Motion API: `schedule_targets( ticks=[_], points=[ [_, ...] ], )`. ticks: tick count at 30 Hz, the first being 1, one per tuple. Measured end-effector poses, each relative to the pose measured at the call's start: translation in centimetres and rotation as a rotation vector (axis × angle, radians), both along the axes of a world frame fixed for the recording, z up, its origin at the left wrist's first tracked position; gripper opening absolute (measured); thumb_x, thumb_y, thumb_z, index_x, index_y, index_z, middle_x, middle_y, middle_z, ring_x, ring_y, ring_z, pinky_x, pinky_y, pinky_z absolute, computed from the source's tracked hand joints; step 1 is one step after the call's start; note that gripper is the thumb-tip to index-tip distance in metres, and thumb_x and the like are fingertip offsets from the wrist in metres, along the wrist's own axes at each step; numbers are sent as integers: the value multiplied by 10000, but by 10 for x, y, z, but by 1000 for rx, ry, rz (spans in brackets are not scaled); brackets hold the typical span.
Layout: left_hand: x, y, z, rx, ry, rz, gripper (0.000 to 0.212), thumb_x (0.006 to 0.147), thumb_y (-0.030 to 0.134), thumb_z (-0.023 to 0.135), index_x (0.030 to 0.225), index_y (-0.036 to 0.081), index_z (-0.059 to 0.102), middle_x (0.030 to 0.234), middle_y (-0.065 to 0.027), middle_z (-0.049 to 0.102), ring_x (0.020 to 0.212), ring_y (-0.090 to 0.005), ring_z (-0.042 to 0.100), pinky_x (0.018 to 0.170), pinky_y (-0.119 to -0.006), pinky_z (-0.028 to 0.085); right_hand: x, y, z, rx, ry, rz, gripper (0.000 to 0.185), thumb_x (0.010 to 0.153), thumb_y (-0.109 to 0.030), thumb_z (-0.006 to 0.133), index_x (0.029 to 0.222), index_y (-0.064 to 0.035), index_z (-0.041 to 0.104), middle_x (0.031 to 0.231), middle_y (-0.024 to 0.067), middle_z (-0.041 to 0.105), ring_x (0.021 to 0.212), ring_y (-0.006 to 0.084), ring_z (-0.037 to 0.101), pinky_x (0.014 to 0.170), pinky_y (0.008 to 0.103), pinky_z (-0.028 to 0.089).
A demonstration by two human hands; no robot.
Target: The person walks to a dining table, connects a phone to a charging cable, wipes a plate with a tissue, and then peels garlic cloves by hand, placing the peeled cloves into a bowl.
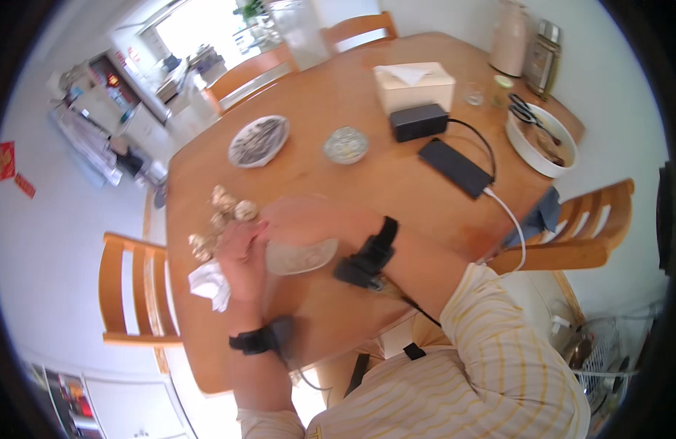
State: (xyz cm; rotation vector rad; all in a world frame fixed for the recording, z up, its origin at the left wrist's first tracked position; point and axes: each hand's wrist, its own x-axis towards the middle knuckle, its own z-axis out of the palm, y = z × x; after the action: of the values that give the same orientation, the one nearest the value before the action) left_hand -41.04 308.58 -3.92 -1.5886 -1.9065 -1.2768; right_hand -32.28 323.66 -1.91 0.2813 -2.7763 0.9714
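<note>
Near the table's left side, my left hand [240, 249] and my right hand [277, 219] meet, blurred, beside several garlic bulbs [223, 200]. Fingers overlap there, and whether either hand holds something cannot be made out. Under my right forearm a translucent bowl [302, 259] is partly hidden. A crumpled white tissue [210, 282] lies left of my left wrist. Black straps with small devices are on both wrists.
Farther back on the wooden table [294, 189] stand an oval dish [259, 141], a glass bowl [345, 145], a tissue box [417, 93], a black power bank [456, 166] with cables, and a white bowl [560, 164] with scissors [527, 114].
</note>
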Motion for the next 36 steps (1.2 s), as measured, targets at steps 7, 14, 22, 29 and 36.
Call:
schedule_targets(
  ticks=[7,14,22,29,36],
  points=[
    [16,-5,13,121,-374,-112,121,771,-62,673,876,-4,654,832,-78,599,677,-144,562,619,-262,479,-7,5,4,-240,107,90,228,842,-177,491,718,-9,581,690,173,605,652,293,596,599,391,456],
    [7,-3,-3,252,-660,-383,180,806,-56,660,969,18,640,895,-68,625,794,-145,624,714,-248,498,2,23,7,-568,-165,203,228,852,-191,459,748,-12,555,735,82,580,594,156,540,556,288,448],
    [1,-8,-3,121,-811,-223,193,880,53,624,1063,-6,635,897,-64,649,759,-122,615,683,-248,517,11,30,14,-364,-294,107,313,840,-241,459,768,3,642,694,81,634,601,151,579,546,286,461],
    [-2,-6,-8,59,-852,-248,223,919,82,573,1118,-12,606,883,-47,629,743,-115,600,670,-241,500,23,37,20,-123,-236,7,224,803,-251,561,819,-66,686,736,85,657,654,213,615,556,341,460],
    [-4,-4,-12,0,-818,-222,134,901,71,571,1031,47,550,844,-33,617,688,-93,566,593,-216,461,18,26,23,-194,338,-52,120,673,-188,642,675,-71,668,641,156,605,565,303,594,526,414,437]
  ],
)
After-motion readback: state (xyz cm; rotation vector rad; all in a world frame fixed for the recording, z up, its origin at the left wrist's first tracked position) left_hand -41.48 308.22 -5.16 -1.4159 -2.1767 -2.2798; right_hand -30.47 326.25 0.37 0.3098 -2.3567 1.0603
